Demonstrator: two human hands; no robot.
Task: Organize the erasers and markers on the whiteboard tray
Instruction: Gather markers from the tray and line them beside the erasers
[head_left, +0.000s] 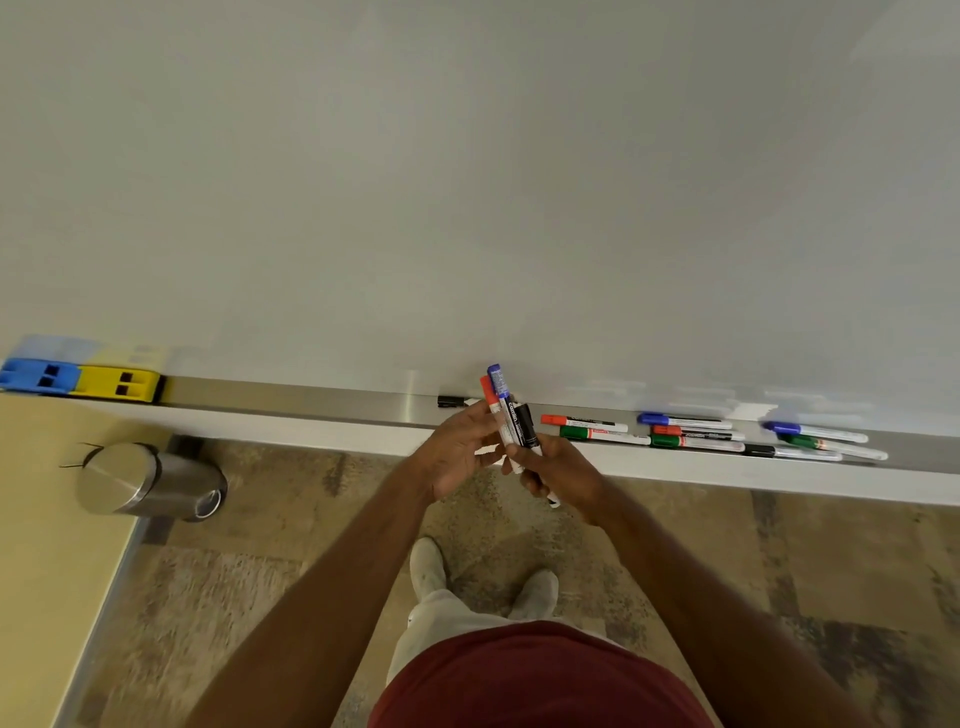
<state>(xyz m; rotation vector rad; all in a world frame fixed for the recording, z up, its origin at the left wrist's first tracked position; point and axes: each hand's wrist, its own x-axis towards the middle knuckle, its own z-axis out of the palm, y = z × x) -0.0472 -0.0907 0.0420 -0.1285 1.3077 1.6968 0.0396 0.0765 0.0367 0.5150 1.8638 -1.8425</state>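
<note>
Between both hands (511, 457), capped markers (506, 410), bunched upright

The whiteboard (467, 182) looks smooth and a bit shiny. The tray (311, 397) is brushed metal, like the shiny bin (148, 480) at lower left. The blue eraser (39, 375) and yellow eraser (117, 383) look like plastic.

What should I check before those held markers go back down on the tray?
1. Bundle of three markers gripped by right hand, left hand steadying: ok.
2. Caps on held markers: ok.
3. Bare tray left of the hands: ok.
4. Blue eraser and yellow eraser together at far left: ok.
5. Loose markers on the right sorted by colour: not ok.
6. Black marker behind the hands, full position: cannot tell.
</note>
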